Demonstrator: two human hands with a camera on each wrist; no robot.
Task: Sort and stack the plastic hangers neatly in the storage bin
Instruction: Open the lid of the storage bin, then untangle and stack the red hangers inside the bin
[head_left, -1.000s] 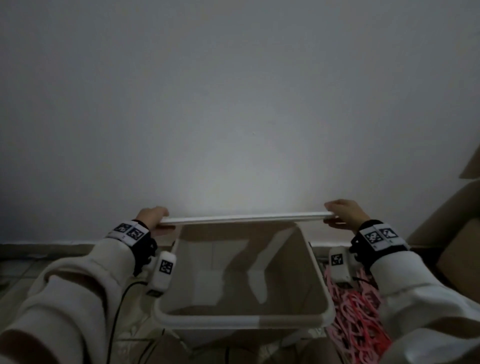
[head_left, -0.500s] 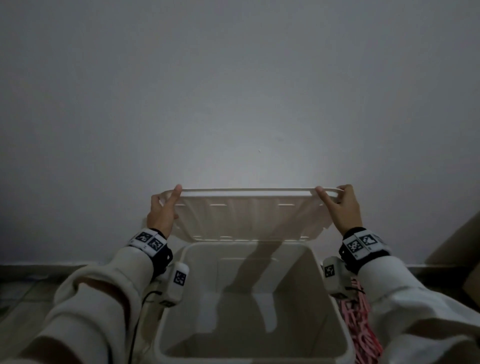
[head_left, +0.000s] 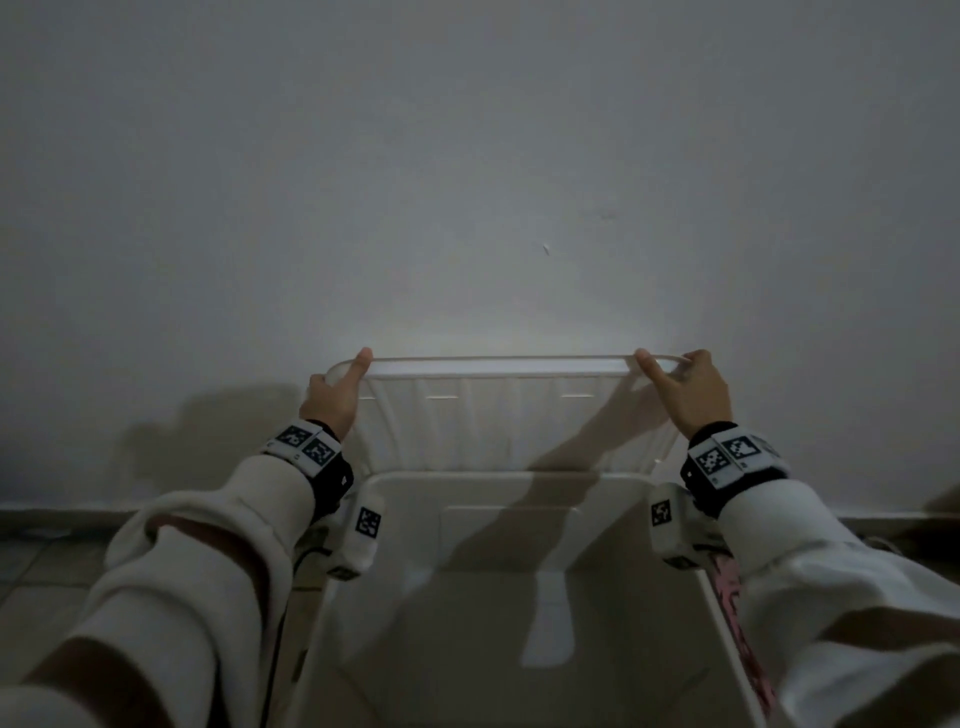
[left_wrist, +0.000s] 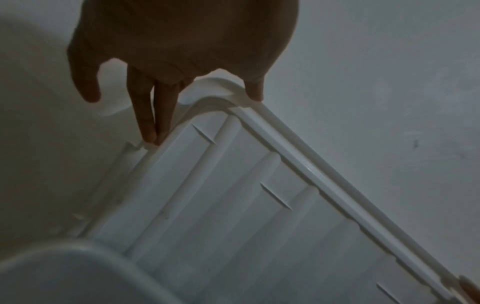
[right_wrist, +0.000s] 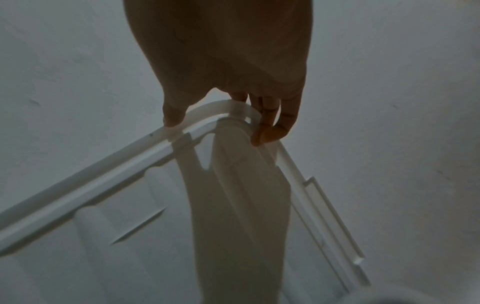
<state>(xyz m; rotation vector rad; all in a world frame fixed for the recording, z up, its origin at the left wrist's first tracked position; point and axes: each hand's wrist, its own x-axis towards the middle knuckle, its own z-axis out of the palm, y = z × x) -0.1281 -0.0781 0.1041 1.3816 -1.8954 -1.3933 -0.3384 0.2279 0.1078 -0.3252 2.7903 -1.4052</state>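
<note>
Hangers (head_left: 730, 597), pink plastic, lie just right of the smooth white bin (head_left: 519, 597) below you; beyond it your left hand (head_left: 332, 400) and right hand (head_left: 693, 395) each pinch a rounded corner of the ribbed lid (head_left: 498, 415), upright before the wall (head_left: 467, 182)

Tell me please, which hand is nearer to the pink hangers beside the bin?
Right. The right hand grips the lid's right corner, on the side of the bin where the pink hangers lie. The left hand holds the opposite corner, across the bin.
</note>
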